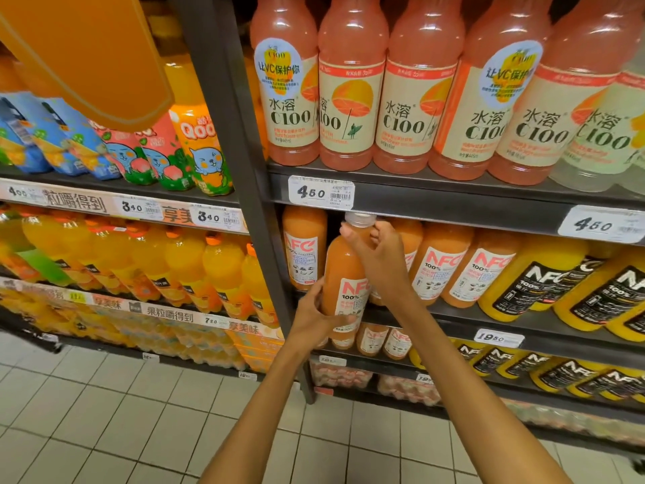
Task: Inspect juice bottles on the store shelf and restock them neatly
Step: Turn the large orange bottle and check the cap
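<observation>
both hands wrapped on NFC juice bottle (343, 274): left hand (316, 314) low, right hand (378, 255) by cap | risk: could clip the shelf (453, 199) lip above, knock neighbours

A dark metal shelf unit (453, 199) carried pink C100 bottles (415, 99) on its upper board, orange NFC bottles (439, 270) and black-labelled yellow ones (544, 277) below; the left-hand shelf (104, 185) bore Qoo bottles (202, 148), all above a tiled floor (104, 413)
</observation>
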The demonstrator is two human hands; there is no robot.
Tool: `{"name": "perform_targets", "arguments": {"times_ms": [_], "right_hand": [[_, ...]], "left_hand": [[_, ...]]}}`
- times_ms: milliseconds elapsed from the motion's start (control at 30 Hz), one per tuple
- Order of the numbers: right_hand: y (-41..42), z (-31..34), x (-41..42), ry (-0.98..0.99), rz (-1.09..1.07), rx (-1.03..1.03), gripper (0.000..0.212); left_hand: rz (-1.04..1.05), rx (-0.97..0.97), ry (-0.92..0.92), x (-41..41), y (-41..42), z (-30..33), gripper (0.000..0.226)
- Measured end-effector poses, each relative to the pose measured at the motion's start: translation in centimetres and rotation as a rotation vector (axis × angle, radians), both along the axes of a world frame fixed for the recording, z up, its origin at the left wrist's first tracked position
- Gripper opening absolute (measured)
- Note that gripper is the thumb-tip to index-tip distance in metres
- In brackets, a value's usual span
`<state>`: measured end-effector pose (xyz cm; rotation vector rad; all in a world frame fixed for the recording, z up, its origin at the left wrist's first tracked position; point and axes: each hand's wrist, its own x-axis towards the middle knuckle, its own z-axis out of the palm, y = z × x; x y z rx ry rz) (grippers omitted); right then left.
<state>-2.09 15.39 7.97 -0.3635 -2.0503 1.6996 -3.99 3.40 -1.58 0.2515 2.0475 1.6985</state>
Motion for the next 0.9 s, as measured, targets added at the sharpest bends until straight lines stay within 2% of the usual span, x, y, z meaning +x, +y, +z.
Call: {"name": "perform_targets", "arguments": {"times_ms": [167,267,400,500,767,900], "right_hand": [[0.0,-0.1,-0.8,0.001,-0.046,0.013,0.015],[0.2,0.1,-1.2,-0.007,-0.035,-0.016,0.024],[0.0,0.4,-1.5,0.020,-0.041,-0.001,0.024],[-0.3,0.4,-1.6,0.009,-0.041,0.079,0.022],[1.7,0.6,-1.3,-0.334,0.037,0.414,0.052],[1.6,0.4,-1.0,-0.286,-0.044,0.574,0.042]], "left_hand": [[0.029,-0.009,0.040,-0.7,0.4,0.0,0.082],[0.063,-0.046,0.070,-1.2,0.7,0.2,0.081],[0.127,-0.108,0.139,-1.4,1.7,0.4,0.070],[0.201,-0.175,0.182,-1.1,2.5,0.3,0.058],[0.319,-0.236,0.101,-1.3,3.2,-0.2,0.061],[0.343,-0.237,0.080,-1.5,3.3,-0.4,0.057]]}}
